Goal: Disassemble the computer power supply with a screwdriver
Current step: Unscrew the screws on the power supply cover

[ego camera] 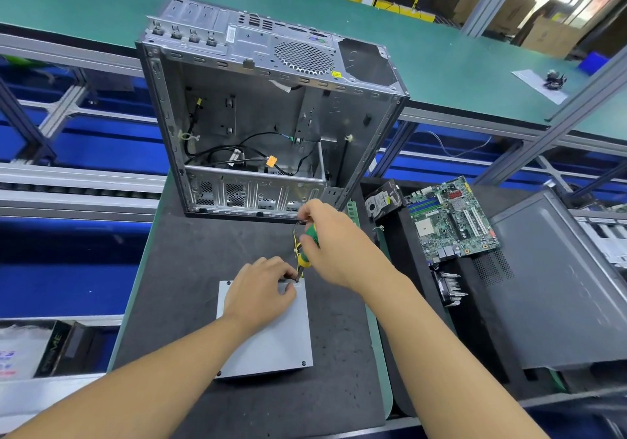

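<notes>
A flat grey power supply box [271,340] lies on the dark mat [190,269] in front of me. My right hand [334,245] grips the green and yellow handle of a screwdriver [307,250], held nearly upright with its tip at the box's far right corner. My left hand [259,294] rests on the box's far half, and its fingertips pinch around the screwdriver tip at that corner. Screws show at the other lid corners. Yellow and black wires run behind the screwdriver.
An open, emptied computer case [264,112] stands just beyond the box. To the right lie a hard drive [381,201], a motherboard [451,218], a heatsink [449,287] and a grey side panel [559,286]. A green conveyor [84,4] runs behind.
</notes>
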The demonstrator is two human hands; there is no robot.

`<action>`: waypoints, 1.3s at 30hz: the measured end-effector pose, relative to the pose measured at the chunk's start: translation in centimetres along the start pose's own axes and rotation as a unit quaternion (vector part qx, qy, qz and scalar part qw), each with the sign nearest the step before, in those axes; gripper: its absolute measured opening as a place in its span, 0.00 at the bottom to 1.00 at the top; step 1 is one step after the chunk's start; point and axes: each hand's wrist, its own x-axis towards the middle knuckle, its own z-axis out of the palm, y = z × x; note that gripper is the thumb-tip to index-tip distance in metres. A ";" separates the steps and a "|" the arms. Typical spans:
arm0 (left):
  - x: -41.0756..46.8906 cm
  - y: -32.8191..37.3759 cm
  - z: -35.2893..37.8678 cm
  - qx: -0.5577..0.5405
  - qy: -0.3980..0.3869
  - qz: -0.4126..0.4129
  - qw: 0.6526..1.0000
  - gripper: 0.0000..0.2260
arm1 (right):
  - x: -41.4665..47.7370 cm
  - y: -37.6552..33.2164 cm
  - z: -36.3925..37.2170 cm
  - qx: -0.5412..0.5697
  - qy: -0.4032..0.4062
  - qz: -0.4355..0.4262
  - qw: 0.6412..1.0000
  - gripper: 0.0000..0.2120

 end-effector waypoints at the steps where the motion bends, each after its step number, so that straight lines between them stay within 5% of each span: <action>1: 0.0 0.0 0.0 0.000 -0.001 0.000 1.000 0.07 | 0.0 0.0 0.0 0.009 -0.004 0.003 1.000 0.13; 9: 0.0 0.1 -0.1 0.005 -0.008 0.001 1.000 0.07 | 0.1 0.0 0.1 0.039 -0.019 0.039 0.998 0.09; 13: 0.1 0.0 -0.1 0.011 -0.010 0.003 1.000 0.10 | 0.0 -0.1 0.1 -0.080 0.013 0.027 0.996 0.11; 17: 0.1 0.0 0.0 0.010 -0.008 -0.001 1.000 0.11 | 0.1 -0.1 0.0 -0.032 0.011 0.010 0.999 0.05; 24: -0.1 0.2 -0.2 0.012 -0.010 -0.006 1.000 0.05 | 0.0 -0.3 -0.2 0.030 -0.034 0.045 0.998 0.12; 30: 0.0 0.1 -0.2 0.008 -0.012 0.001 1.000 0.04 | -0.1 -0.5 -0.4 -0.094 -0.020 0.083 0.992 0.18; 36: 0.1 -0.1 0.1 0.000 -0.009 -0.009 1.000 0.05 | 0.1 -0.3 -0.3 -0.015 -0.012 0.061 0.998 0.07; 39: 0.0 -0.1 0.1 0.001 -0.005 -0.011 1.000 0.04 | 0.2 -0.2 -0.7 0.015 -0.045 0.062 0.997 0.10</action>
